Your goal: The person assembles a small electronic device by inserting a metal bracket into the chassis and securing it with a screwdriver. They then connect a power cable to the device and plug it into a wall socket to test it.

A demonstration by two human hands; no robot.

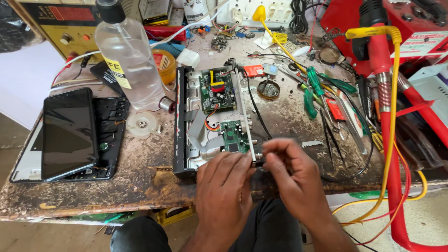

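An opened metal device chassis [184, 116] lies on the worn workbench [140, 182], with a green circuit board [217, 91] at its far end and a smaller green board [233, 135] at the near end. My left hand [221, 186] rests on the chassis's near right corner, fingers touching its edge. Beside it, my right hand [289, 172] has its fingertips pinched at that same corner, where a black cable [254, 107] runs in. What the fingers pinch is hidden.
A clear plastic bottle [126, 51] stands behind the chassis on the left. Phones and a dark screen [67, 133] lie at far left. Green-handled screwdrivers [310, 93], tweezers and wires crowd the right. A red and yellow hose [389, 107] hangs there.
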